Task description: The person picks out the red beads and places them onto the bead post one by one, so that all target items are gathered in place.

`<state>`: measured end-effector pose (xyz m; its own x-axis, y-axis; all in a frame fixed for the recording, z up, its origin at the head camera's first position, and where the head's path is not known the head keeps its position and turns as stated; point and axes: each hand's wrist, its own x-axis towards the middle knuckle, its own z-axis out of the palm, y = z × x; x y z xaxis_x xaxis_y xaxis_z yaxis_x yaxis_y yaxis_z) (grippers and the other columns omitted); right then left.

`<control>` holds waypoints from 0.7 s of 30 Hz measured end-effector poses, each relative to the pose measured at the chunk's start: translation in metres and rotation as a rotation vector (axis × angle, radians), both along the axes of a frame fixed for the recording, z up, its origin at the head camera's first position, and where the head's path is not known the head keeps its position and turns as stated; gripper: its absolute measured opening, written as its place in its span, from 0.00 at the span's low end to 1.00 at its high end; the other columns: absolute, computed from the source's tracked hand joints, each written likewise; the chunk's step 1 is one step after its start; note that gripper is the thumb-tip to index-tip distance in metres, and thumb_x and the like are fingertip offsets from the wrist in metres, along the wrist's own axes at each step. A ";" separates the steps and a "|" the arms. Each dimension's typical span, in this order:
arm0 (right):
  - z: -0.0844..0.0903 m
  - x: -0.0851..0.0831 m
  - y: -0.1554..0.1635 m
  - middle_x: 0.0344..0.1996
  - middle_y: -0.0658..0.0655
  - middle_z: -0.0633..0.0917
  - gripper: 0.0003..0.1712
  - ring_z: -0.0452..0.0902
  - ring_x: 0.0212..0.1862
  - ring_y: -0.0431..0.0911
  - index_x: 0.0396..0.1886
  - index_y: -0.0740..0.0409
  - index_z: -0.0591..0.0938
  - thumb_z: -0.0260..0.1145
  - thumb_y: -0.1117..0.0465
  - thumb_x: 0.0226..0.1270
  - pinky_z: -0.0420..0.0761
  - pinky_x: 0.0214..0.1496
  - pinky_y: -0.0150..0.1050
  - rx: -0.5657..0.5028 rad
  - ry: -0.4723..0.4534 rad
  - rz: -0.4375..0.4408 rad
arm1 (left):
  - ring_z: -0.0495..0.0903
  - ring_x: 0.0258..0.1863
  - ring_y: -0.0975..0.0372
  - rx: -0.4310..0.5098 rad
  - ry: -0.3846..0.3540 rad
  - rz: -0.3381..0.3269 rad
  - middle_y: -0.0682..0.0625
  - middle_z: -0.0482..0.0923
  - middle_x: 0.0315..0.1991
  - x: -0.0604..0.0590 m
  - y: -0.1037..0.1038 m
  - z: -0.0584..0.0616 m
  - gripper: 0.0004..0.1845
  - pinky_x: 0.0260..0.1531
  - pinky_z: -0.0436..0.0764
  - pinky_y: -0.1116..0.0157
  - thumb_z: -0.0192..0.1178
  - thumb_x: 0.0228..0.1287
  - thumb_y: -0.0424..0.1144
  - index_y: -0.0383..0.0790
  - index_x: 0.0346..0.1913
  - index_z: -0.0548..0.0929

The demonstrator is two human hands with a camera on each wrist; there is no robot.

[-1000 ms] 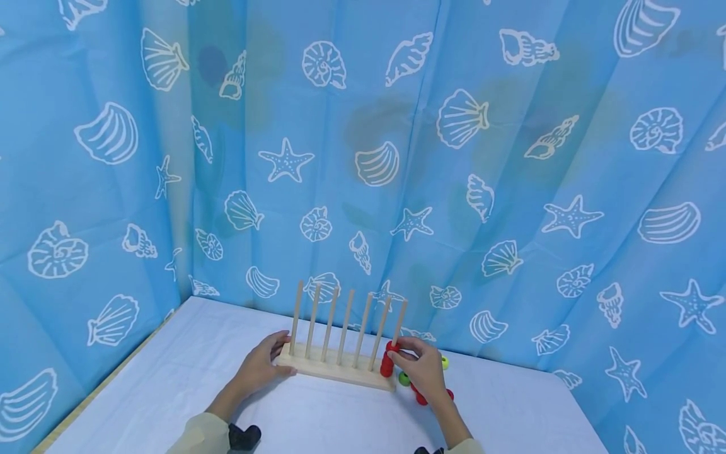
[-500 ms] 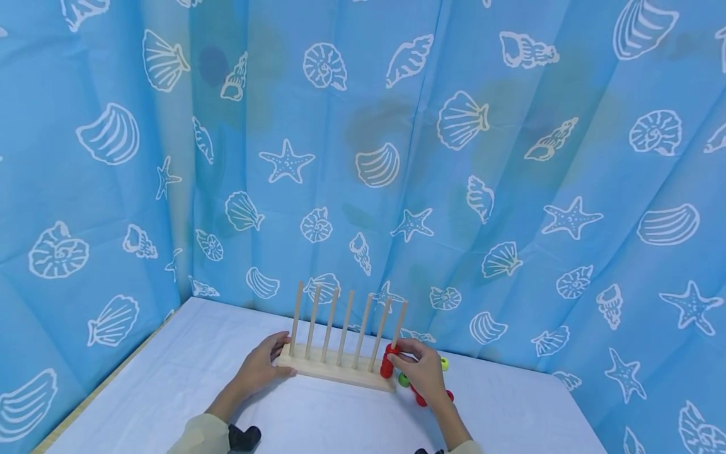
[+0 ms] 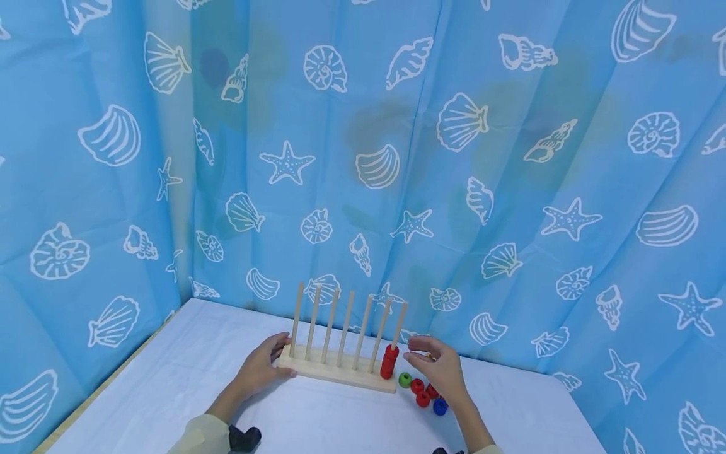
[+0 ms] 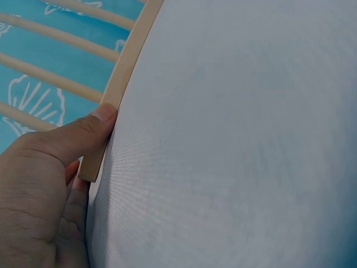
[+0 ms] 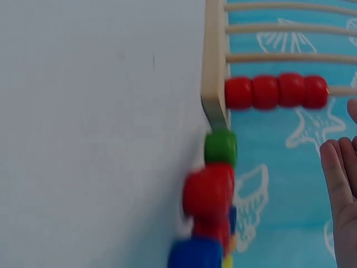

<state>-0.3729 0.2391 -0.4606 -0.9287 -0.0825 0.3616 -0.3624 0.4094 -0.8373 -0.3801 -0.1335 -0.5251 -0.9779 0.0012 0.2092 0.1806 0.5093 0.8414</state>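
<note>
A wooden stacking frame (image 3: 340, 374) stands on the white-covered table, with several thin upright pegs along its base. My left hand (image 3: 258, 367) grips the base's left end; in the left wrist view its thumb (image 4: 83, 131) lies along the front edge, other fingers behind. Several red beads (image 3: 389, 362) are stacked on the rightmost peg, while the other pegs bear none. Just right of that stack, my right hand (image 3: 443, 371) hovers apart from it, holding nothing. The right wrist view has only part of its fingers (image 5: 337, 181), fairly straight.
Loose beads lie right of the base: a green bead (image 3: 404, 379), red ones (image 3: 422, 398) and a blue bead (image 3: 440, 407). The right hand partly covers others, some yellowish. A blue shell-patterned curtain (image 3: 363, 157) hangs behind the table (image 3: 317, 422).
My right hand has let go of the top red bead on the rightmost peg and moved right, uncovering the stack and more loose beads. The left hand stays put.
</note>
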 end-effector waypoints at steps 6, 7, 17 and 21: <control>0.007 0.010 0.025 0.38 0.48 0.81 0.19 0.76 0.44 0.41 0.40 0.42 0.78 0.69 0.48 0.45 0.79 0.43 0.33 0.044 -0.055 -0.075 | 0.65 0.57 0.57 -0.020 0.012 0.008 0.50 0.67 0.56 0.001 0.000 -0.002 0.48 0.54 0.68 0.62 0.73 0.30 0.43 0.45 0.61 0.62; 0.007 0.010 0.030 0.39 0.48 0.81 0.19 0.76 0.43 0.41 0.40 0.42 0.78 0.69 0.48 0.45 0.79 0.43 0.33 0.055 -0.060 -0.072 | 0.65 0.57 0.57 -0.021 0.012 0.010 0.50 0.67 0.56 0.001 0.000 -0.002 0.48 0.54 0.68 0.62 0.73 0.30 0.43 0.45 0.61 0.62; -0.009 0.016 0.077 0.42 0.54 0.81 0.29 0.76 0.44 0.44 0.46 0.52 0.77 0.70 0.47 0.42 0.78 0.46 0.41 0.161 -0.270 -0.046 | 0.65 0.57 0.57 -0.004 -0.025 0.004 0.50 0.67 0.56 0.000 0.001 -0.001 0.49 0.55 0.67 0.62 0.73 0.28 0.44 0.44 0.61 0.62; -0.016 0.016 0.089 0.43 0.56 0.80 0.28 0.76 0.46 0.47 0.49 0.56 0.75 0.69 0.53 0.46 0.79 0.45 0.43 0.171 -0.316 -0.012 | 0.65 0.57 0.57 -0.002 -0.012 0.001 0.50 0.67 0.56 -0.001 0.000 -0.001 0.48 0.56 0.67 0.62 0.73 0.29 0.43 0.44 0.61 0.62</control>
<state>-0.3565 0.3281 -0.4764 -0.9937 -0.1057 0.0378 -0.0905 0.5557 -0.8265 -0.3812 -0.1335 -0.5263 -0.9804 0.0008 0.1971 0.1698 0.5114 0.8424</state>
